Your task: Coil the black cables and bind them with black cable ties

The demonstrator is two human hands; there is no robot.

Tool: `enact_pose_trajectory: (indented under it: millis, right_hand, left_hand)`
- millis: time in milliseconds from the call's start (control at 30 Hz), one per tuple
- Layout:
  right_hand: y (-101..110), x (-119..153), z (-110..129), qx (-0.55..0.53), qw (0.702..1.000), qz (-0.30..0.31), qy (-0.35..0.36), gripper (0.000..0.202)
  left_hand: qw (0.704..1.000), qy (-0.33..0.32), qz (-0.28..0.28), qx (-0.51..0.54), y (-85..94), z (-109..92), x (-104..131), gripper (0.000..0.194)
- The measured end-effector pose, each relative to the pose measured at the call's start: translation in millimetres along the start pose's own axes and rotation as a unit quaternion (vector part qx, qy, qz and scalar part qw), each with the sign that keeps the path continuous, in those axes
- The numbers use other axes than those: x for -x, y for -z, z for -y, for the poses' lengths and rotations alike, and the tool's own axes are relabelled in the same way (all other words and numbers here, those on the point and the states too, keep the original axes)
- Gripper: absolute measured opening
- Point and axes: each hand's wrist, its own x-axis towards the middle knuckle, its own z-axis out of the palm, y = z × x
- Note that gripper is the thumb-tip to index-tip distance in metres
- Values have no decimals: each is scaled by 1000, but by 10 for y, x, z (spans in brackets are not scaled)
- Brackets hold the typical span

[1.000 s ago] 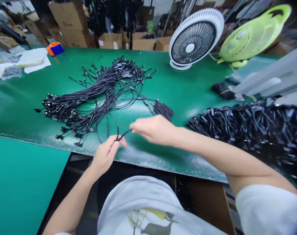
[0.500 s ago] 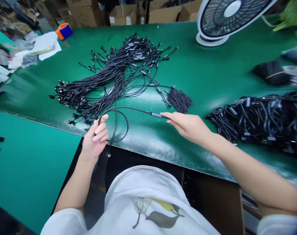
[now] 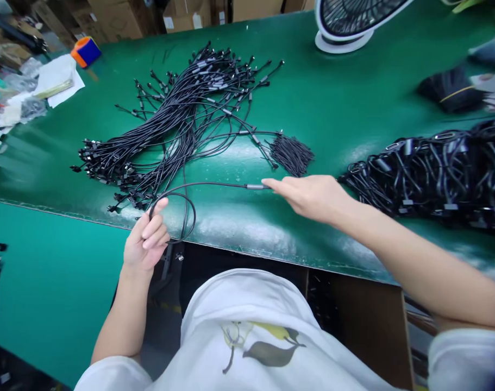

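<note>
A thin black cable (image 3: 214, 183) with a grey sleeve runs between my two hands above the front edge of the green table. My left hand (image 3: 148, 236) is closed around it, and a loop of the cable hangs beside the fingers. One connector dangles below the table edge. Fingers of my right hand (image 3: 302, 196) pinch the cable just right of the grey sleeve; the cable's end there is hidden. Behind my hands lies a large bunch of black cables (image 3: 165, 117) with connectors at both ends. A small heap of short black ties (image 3: 292, 155) lies beyond my right hand.
Coiled black cables (image 3: 438, 176) are piled on the right of the green table (image 3: 353, 103). A white fan (image 3: 345, 43) stands at the back. An orange and blue object (image 3: 85, 52) and papers (image 3: 60, 81) lie at the back left. Cardboard boxes (image 3: 117, 20) stand behind.
The view has shifted, so the table's things appear higher and further left. Both hands keep hold of the cable, which is still stretched between them with its loop at the left hand.
</note>
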Motion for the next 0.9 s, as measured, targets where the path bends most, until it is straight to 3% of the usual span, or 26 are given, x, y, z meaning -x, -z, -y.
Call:
enact_pose_trajectory:
  millis: [100, 233, 300, 400, 467, 533, 600, 700, 767, 833, 900]
  right_hand:
    - [77, 48, 353, -51, 991, 46, 111, 36]
    - [318, -36, 791, -210, 935, 153, 243, 20]
    - [425, -175, 882, -261, 925, 146, 235, 21]
    - [467, -411, 833, -315, 934, 79, 147, 24]
    - [385, -517, 761, -399, 913, 27, 83, 22]
    - [222, -563, 746, -530, 847, -45, 11, 20]
    - [25, -560, 819, -670, 735, -90, -60, 28]
    - [-192, -510, 1019, -819, 555, -40, -142, 37]
    - [-234, -483, 1133, -869, 459, 3, -186, 37]
    - [-222, -474, 1202, -890, 401, 0, -217, 35]
    - [-209, -475, 1246, -890, 395, -36, -225, 34]
  left_hand:
    - [995, -29, -17, -91, -62, 58, -79, 36]
    - [956, -81, -24, -280, -154, 342, -184, 30]
    - [923, -81, 17, -376, -202, 492, -184, 33]
    - [869, -60, 95, -481, -259, 603, -142, 31]
    - [887, -32, 128, -443, -282, 607, -125, 29]
    - [936, -5, 130, -328, -297, 596, -131, 25]
    - [970, 10, 104, -218, -303, 610, -155, 24]
    - [985, 44, 71, -151, -284, 722, -194, 28]
    - [983, 77, 57, -159, -250, 844, -204, 32]
    - [978, 89, 39, -185, -207, 968, -199, 36]
    - [971, 72, 30, -225, -170, 1063, -192, 41]
